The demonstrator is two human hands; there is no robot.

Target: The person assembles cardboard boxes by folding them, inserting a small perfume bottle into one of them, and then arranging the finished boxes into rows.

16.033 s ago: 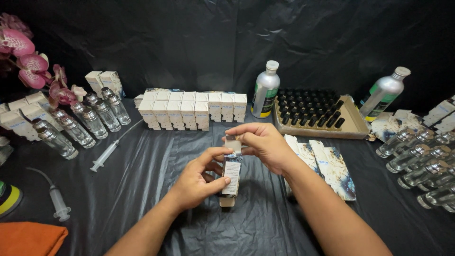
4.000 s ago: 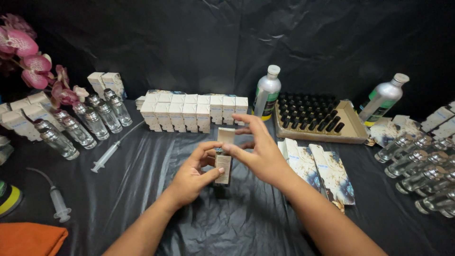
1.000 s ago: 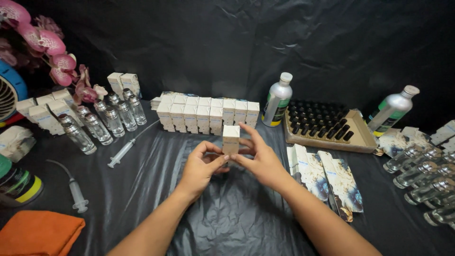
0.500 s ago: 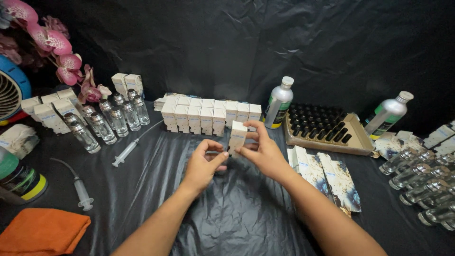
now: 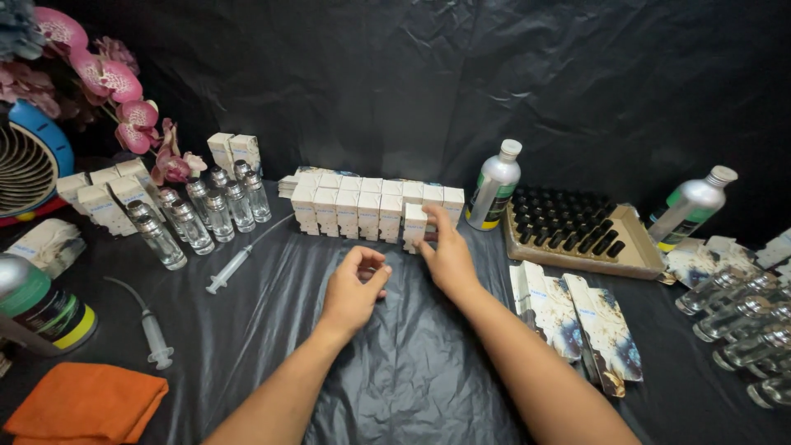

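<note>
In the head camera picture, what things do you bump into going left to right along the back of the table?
Fan → pink flowers → row of white boxes → silver bottle → tray of dark caps → second silver bottle.

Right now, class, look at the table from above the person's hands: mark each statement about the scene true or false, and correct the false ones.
1. The right hand touches a small white box at the end of the box row. True.
2. The left hand holds a syringe. False: it holds nothing; the syringe lies apart on the black sheet.
3. An orange cloth lies at the near left. True.
4. The tray of dark-capped vials sits left of the box row. False: it sits to the right.
</note>
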